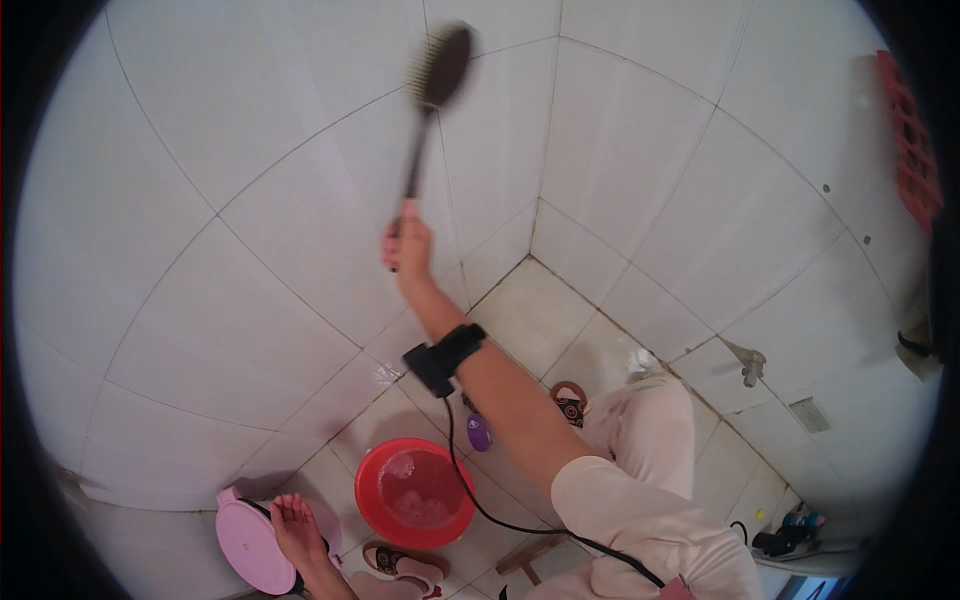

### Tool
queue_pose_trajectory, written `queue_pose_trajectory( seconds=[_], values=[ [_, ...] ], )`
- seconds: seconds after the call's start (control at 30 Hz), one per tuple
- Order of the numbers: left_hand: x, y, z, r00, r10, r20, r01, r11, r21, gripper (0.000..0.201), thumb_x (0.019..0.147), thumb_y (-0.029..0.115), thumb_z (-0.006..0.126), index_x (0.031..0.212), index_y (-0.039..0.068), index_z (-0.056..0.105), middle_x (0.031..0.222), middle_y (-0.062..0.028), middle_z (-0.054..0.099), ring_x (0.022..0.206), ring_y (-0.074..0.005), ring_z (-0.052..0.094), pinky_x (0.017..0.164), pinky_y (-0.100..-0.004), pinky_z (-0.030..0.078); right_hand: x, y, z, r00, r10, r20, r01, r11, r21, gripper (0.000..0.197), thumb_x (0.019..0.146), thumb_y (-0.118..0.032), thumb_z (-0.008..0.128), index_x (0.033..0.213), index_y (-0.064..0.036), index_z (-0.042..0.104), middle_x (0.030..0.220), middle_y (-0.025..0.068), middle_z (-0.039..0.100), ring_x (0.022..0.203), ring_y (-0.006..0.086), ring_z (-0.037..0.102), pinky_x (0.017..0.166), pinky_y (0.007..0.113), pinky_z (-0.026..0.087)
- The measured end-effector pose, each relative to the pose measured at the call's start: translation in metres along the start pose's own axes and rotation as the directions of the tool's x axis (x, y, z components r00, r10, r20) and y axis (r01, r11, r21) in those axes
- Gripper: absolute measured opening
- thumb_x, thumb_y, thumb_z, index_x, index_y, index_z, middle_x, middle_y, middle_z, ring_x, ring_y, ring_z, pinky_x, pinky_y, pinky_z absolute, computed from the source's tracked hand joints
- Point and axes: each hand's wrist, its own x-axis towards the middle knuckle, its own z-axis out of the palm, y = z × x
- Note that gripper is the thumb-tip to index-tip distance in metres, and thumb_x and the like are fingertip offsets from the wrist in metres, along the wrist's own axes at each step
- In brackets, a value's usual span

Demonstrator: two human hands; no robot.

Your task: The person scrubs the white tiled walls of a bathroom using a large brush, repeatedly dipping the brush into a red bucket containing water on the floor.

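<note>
My right hand [410, 245] is closed round the thin dark handle of a long-handled scrub brush [453, 65], raised up along the white tiled wall [300, 200]. The brush has a dark oval head with pale bristles facing left, slightly blurred. I cannot tell whether the bristles touch the tiles. Low on the left, my left hand [298, 530] is empty with its fingers loosely stretched out, in front of a pink lidded bin [250, 540]. Between my arms, a red basin [365, 510] on the floor holds water with some foam.
A purple bottle [479, 432] is on the floor behind the basin. A tap [750, 368] juts from the right wall, with a red plastic basket [908, 150] higher up. A cable [500, 523] runs from my right wrist strap. My sandalled feet are beside the basin.
</note>
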Motion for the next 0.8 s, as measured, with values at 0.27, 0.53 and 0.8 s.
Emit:
queue_pose_trajectory(
  seconds=[0.27,0.53,0.8],
  values=[
    [-0.003,-0.002,0.01,0.996,-0.064,-0.062,0.066,0.998,0.022,0.017,0.087,0.024,0.051,0.086,0.008,0.054,0.084,-0.0037,0.056,0.083,-0.0154,0.052,0.072,-0.0257,0.043,0.018,0.049,-0.129,0.848,0.53,0.004,-0.395,0.626,0.672,0.054,0.078,-0.064,0.041,0.064,-0.0114,0.036,0.049,-0.0025,0.029,0.04,0.0096,0.027,0.039,0.024,0.024],
    [-0.012,-0.031,0.033,0.999,-0.032,-0.035,0.031,0.999,-0.022,0.016,0.085,0.02,0.05,0.084,0.005,0.054,0.08,-0.0076,0.058,0.076,-0.019,0.054,0.067,-0.0266,0.043,-0.064,-0.014,0.047,0.976,0.074,0.205,-0.032,0.979,-0.202,0.056,0.081,-0.059,0.043,0.061,-0.0066,0.042,0.043,0.0018,0.04,0.035,0.0091,0.039,0.034,0.023,0.03],
    [-0.086,-0.006,0.12,0.991,0.057,0.122,-0.06,0.998,0.019,0.015,0.086,0.018,0.05,0.087,0.004,0.055,0.083,-0.0097,0.061,0.08,-0.0208,0.059,0.072,-0.0286,0.046,-0.114,-0.059,0.105,0.725,-0.082,0.684,0.683,0.214,-0.699,0.053,0.08,-0.052,0.046,0.071,-0.0015,0.057,0.069,0.018,0.058,0.067,0.0341,0.054,0.062,0.043,0.041]
  ],
)
